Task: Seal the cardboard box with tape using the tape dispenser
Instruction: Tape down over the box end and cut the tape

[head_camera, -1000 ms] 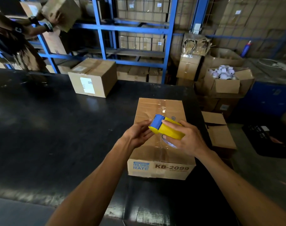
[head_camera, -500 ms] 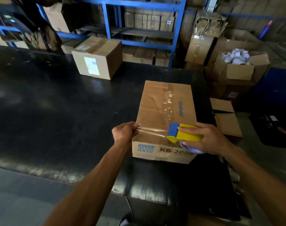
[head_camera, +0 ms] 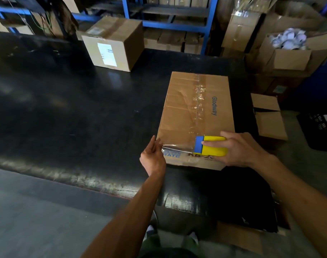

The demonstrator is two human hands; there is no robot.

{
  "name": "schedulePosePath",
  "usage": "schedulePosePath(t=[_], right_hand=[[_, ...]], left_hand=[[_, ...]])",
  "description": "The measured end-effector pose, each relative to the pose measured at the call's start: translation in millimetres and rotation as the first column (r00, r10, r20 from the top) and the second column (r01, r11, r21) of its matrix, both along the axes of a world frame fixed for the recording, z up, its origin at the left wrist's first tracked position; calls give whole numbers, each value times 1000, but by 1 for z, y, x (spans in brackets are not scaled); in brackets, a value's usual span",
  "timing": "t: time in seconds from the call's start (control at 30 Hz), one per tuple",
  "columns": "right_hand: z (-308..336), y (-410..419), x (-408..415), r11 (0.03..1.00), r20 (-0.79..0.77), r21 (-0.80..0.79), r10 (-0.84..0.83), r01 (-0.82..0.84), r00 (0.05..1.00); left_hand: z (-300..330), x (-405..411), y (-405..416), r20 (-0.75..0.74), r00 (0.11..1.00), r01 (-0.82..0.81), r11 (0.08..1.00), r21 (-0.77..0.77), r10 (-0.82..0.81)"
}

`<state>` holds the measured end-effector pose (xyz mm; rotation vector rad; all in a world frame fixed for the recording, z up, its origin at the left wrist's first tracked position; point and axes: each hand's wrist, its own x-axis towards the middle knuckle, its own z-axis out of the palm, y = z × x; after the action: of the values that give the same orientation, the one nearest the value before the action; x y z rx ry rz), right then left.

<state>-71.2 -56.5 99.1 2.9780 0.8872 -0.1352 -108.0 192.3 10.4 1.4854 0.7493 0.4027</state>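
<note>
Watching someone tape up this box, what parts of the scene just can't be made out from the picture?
- Head view: printing on the cardboard box near face, covered by the stretched tape and the tape dispenser.
- Tape roll inside the dispenser: hidden by the right hand.
- Left hand fingertips on the tape end: contact too small to judge.
- White label on the far box: text blurred.
</note>
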Motion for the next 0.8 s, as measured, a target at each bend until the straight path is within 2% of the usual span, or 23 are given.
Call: schedulePosePath(t=[0.23, 0.5, 0.67, 0.8], right_hand=[[-1, 8, 2, 996, -63, -84, -17, 11, 998], [-1, 17, 1, 997, -46, -62, -54, 51, 997], [0, 17, 4, 996, -58, -75, -59, 54, 997], [1, 17, 5, 994, -80, -93, -61, 53, 995]], left_hand=[[-16, 5, -2, 20, 1000, -23, 998, 55, 22], [-26, 5, 0, -21, 1000, 12, 974, 228, -7], [-22, 5, 8, -71, 991, 134, 914, 383, -115], [-22, 3, 19, -57, 979, 204, 908, 365, -197]])
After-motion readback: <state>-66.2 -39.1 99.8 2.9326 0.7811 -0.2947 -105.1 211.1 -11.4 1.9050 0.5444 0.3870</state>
